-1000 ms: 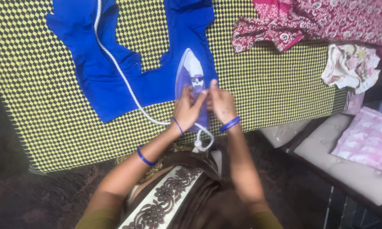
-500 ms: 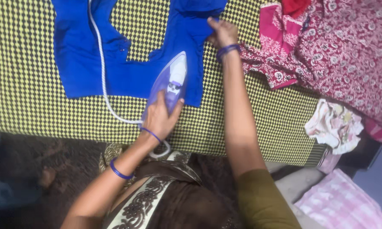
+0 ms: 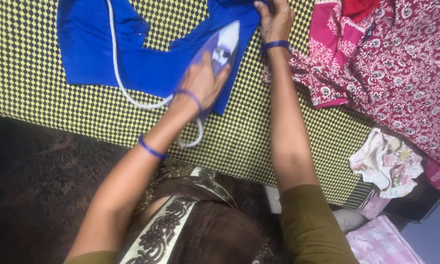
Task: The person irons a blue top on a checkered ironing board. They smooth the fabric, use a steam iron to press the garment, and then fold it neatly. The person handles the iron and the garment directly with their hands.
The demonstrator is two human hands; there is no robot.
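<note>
Blue blouse (image 3: 132,63), yellow-black checkered cloth (image 3: 44,102)

Olive-green short sleeves, blue bangles on both wrists, brown garment with cream patterned border

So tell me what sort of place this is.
Probably a home ironing spot: an iron pressing a blue garment on a yellow-and-black checked cloth, with red printed clothes piled beside it.
</note>
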